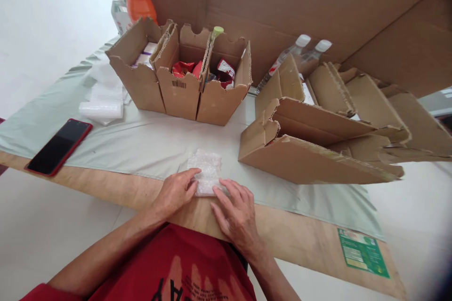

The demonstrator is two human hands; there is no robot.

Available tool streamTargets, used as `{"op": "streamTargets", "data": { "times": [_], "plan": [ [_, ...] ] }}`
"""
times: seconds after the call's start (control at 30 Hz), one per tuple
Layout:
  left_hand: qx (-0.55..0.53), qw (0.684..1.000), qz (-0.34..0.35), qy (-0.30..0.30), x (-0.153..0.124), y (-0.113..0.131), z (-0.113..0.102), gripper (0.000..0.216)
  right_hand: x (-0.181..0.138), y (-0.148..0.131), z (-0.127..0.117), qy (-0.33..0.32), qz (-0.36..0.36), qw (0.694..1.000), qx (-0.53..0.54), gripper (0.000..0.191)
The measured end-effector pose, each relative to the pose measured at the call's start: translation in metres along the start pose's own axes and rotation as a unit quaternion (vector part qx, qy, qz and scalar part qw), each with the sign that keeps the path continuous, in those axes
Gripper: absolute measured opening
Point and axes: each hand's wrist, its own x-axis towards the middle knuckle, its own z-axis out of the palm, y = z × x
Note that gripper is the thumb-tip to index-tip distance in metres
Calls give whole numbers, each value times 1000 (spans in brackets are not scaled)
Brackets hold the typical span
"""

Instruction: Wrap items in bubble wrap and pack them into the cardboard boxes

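Note:
A small parcel wrapped in bubble wrap (205, 169) lies on the pale green cloth (141, 146) near the table's front edge. My left hand (175, 191) rests at its left side, fingers curled against the wrap's edge. My right hand (236, 211) lies flat just right of it, fingers stretched out and their tips touching the wrap's near corner.
Three open cardboard boxes (183, 75) with packets stand at the back. Flattened and open cartons (318, 146) fill the right, two clear bottles (300, 51) behind them. A red-edged phone (59, 146) and folded bubble wrap (101, 103) lie at left. A green sticker (363, 251) is on the wood.

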Motion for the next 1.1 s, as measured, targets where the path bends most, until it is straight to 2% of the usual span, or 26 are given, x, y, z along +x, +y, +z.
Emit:
{"op": "streamTargets", "data": {
  "times": [0.13,0.3,0.37,0.47,0.53,0.63,0.77,0.83,0.87,0.93,1.0,1.03,1.1],
  "plan": [
    [16,1000,-10,0,8,4,-3,39,4,3,12,-11,-25,999,-47,31],
    [34,999,0,14,2,6,-5,36,7,7,19,-43,-22,999,-12,23],
    [44,996,60,45,-7,7,-9,35,9,8,16,-61,-7,998,22,22],
    [68,974,203,71,-19,7,-14,34,14,9,7,-98,24,990,95,22],
    [75,968,234,55,-19,4,-13,34,16,9,2,-104,41,988,110,24],
    [74,979,182,63,-4,-1,-8,34,15,7,0,-69,33,996,55,28],
    [71,980,119,140,10,-6,-8,29,20,10,14,-74,-13,997,-16,28],
    [3,981,79,178,2,-5,-13,27,26,13,22,-66,4,998,-11,25],
    [-59,981,44,179,-5,-4,-15,26,28,14,25,-56,23,998,1,25],
    [-214,968,-47,122,-20,-1,-19,29,30,13,25,-31,58,997,35,26],
    [-342,931,-122,28,-33,5,-20,39,27,7,17,-10,72,995,67,28],
    [-385,911,-145,-7,-37,8,-19,46,25,2,12,-1,71,994,79,28],
    [-435,884,-166,-36,-41,14,-17,54,19,-8,0,15,63,993,97,27]
  ]
}}
